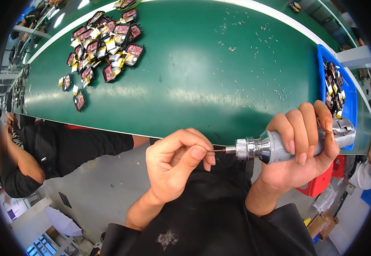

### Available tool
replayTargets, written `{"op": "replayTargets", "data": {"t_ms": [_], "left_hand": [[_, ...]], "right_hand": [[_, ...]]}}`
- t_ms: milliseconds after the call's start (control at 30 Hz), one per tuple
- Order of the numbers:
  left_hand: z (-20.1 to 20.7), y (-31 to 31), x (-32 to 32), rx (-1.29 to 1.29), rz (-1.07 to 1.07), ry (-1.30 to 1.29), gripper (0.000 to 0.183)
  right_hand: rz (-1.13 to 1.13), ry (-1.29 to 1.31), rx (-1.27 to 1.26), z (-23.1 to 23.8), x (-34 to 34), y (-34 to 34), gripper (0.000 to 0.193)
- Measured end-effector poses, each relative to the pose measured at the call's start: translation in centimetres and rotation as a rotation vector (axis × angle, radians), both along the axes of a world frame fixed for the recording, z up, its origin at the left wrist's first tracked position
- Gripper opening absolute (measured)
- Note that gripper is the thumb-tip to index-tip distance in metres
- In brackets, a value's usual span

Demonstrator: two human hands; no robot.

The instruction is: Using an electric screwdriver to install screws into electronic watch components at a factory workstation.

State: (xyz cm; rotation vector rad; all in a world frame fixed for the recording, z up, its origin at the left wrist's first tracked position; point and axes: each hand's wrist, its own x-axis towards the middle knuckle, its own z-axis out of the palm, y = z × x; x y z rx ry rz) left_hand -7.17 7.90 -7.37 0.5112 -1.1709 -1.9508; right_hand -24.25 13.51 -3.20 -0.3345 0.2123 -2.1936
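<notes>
My right hand (298, 138) is wrapped round a grey electric screwdriver (271, 147) with a silver collar, held level past the near edge of the table. Its thin bit (216, 150) points left. The thumb and forefinger of my left hand (170, 164) pinch the bit's end. A tiny screw could be hidden between those fingertips, but I cannot tell. On the green tabletop beyond lie many loose small metal screws (232, 49), scattered on the right side. A heap of small black casings (92, 48) with red circuit boards and silver-and-yellow battery packs sits at the far left.
At the right end, a blue bin (352, 96) holds more such casings. One casing (79, 101) lies apart, nearer the table's front edge. A person in black (79, 141) sits close on my left. A red stool (315, 185) stands below on the right.
</notes>
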Motion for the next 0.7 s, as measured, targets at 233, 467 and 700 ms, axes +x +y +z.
{"op": "replayTargets", "data": {"t_ms": [233,467,700], "left_hand": [[0.4,-0.4,-0.2,-0.147,0.034,-0.134,0.006],[-0.1,-1.2,-1.3,-0.806,0.158,-0.403,0.012],[-0.5,-2.2,-1.9,-0.757,0.050,-0.429,0.020]], "right_hand": [[0.026,0.090,0.016,-0.3,-0.4,0.2,0.015],[0.022,0.135,0.063,-1.4,-1.3,0.6,0.012],[0.028,0.112,0.017,-3.3,-2.5,0.8,0.013]]}}
